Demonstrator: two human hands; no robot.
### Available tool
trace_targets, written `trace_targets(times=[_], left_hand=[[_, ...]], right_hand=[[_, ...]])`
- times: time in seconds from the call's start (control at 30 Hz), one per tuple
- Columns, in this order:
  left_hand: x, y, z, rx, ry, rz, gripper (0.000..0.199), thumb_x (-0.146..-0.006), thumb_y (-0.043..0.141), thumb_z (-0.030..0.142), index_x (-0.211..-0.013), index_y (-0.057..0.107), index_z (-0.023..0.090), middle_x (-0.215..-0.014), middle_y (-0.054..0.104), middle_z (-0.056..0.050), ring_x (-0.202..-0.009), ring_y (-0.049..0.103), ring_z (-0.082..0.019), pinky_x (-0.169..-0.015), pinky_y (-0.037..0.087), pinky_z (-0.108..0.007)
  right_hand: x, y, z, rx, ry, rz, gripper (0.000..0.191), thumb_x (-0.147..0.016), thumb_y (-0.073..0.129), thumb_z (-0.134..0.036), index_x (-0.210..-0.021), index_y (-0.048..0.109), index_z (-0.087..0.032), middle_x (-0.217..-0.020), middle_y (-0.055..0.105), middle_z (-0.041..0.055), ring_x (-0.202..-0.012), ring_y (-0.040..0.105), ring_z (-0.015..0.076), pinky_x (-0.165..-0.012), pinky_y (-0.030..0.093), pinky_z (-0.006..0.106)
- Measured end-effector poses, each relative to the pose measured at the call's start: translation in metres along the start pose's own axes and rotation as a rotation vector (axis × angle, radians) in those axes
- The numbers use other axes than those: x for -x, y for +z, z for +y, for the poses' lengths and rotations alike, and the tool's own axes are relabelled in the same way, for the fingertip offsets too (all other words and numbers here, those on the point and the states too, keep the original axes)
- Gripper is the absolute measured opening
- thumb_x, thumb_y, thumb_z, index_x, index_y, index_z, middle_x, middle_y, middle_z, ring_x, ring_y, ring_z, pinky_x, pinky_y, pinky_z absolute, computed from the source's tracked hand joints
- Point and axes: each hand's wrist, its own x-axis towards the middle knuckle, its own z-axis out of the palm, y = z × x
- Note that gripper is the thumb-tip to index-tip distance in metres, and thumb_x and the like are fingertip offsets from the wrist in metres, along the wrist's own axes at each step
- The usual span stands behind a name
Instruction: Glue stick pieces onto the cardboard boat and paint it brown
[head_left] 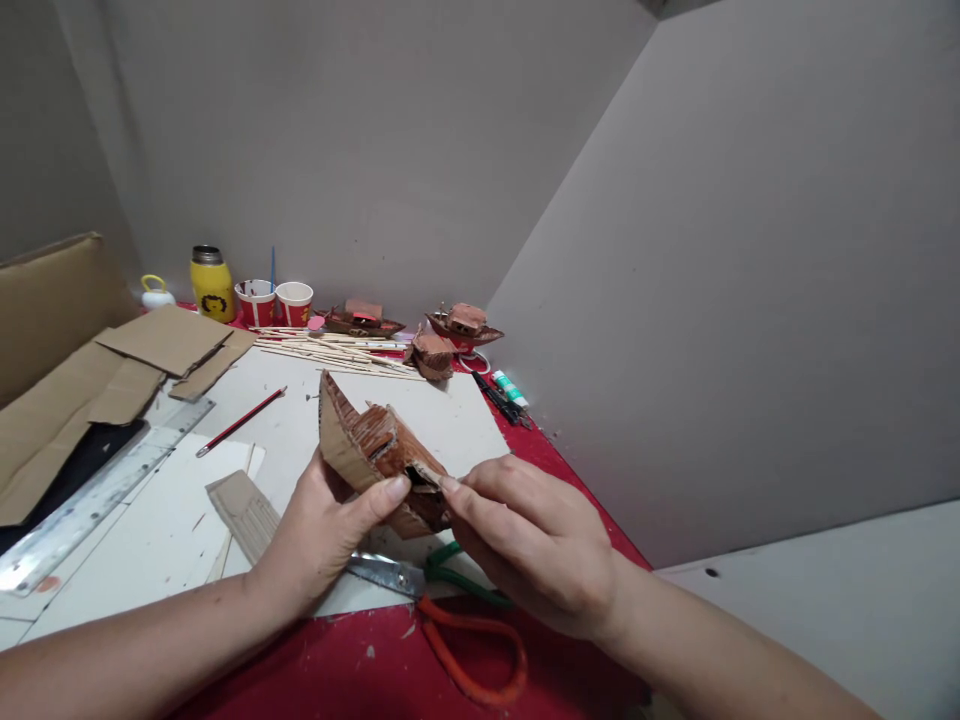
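Note:
A small model boat (351, 440) made of cardboard, brown-painted on its deck and cabin and bare on its outer side, is tilted above the work board. My left hand (322, 530) grips the hull, its thumb lying along the near side. At the cabin end, my right hand (532, 530) is closed in a pinch with its fingertips against the boat. A thin pale edge shows at those fingertips; what they pinch is too small to make out. Scissors (472, 640) with orange and green handles lie below the hands. A grey cardboard strip (241, 505) lies beside my left wrist.
Several similar boats (466, 322) stand at the back near thin wooden sticks (330, 352). Paper cups (294, 303) and a yellow bottle (212, 285) line the wall. Leftward are cardboard sheets (165, 338), a metal ruler (105, 500) and a pencil (241, 421). A glue tube (511, 388) lies right.

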Motion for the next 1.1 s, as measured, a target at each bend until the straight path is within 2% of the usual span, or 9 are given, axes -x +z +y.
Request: trace_targets(times=[0.17, 0.3, 0.47, 0.83, 1.1], left_hand=[[-0.0008, 0.0, 0.0021, -0.031, 0.02, 0.007, 0.063, -0.077, 0.079, 0.043, -0.131, 0.055, 0.02, -0.127, 0.071, -0.007, -0.113, 0.067, -0.025, -0.095, 0.052, -0.035], [-0.0012, -0.0001, 0.0021, -0.022, 0.022, -0.014, 0.062, -0.079, 0.078, 0.043, -0.132, 0.055, 0.021, -0.127, 0.071, -0.007, -0.113, 0.067, -0.025, -0.095, 0.052, -0.034], [-0.001, -0.0004, -0.0014, -0.014, 0.019, 0.006, 0.071, -0.079, 0.078, 0.043, -0.14, 0.049, 0.021, -0.128, 0.071, -0.007, -0.113, 0.067, -0.025, -0.094, 0.051, -0.034], [0.0012, 0.0011, -0.0038, 0.015, -0.008, 0.053, 0.071, -0.077, 0.079, 0.042, -0.14, 0.054, 0.02, -0.119, 0.075, -0.009, -0.1, 0.071, -0.025, -0.084, 0.055, -0.033], [0.0005, 0.0031, -0.0022, 0.022, -0.019, 0.083, 0.076, -0.072, 0.082, 0.045, -0.138, 0.054, 0.018, -0.115, 0.076, -0.009, -0.1, 0.071, -0.025, -0.083, 0.056, -0.032]], right_hand=[[0.0034, 0.0021, 0.0012, -0.004, -0.041, -0.009, 0.011, -0.091, 0.057, -0.002, -0.098, 0.064, -0.008, -0.071, 0.063, 0.0084, -0.066, 0.056, 0.0174, -0.058, 0.049, 0.029], [0.0049, 0.004, 0.001, 0.051, -0.075, 0.02, 0.014, -0.091, 0.056, 0.001, -0.098, 0.064, -0.008, -0.072, 0.066, 0.009, -0.071, 0.058, 0.0174, -0.063, 0.052, 0.029], [0.0032, 0.0043, 0.0008, 0.112, -0.124, 0.042, 0.014, -0.09, 0.056, 0.001, -0.1, 0.064, -0.005, -0.076, 0.069, 0.0119, -0.072, 0.06, 0.0187, -0.062, 0.052, 0.03], [-0.0007, 0.0077, -0.0005, 0.1, -0.12, 0.055, 0.013, -0.092, 0.054, -0.002, -0.1, 0.064, -0.005, -0.07, 0.068, 0.0106, -0.067, 0.06, 0.0188, -0.058, 0.053, 0.031], [-0.0022, 0.007, -0.0015, 0.099, -0.115, 0.033, 0.012, -0.092, 0.054, -0.002, -0.098, 0.065, -0.004, -0.07, 0.067, 0.0119, -0.067, 0.059, 0.0206, -0.057, 0.052, 0.032]])
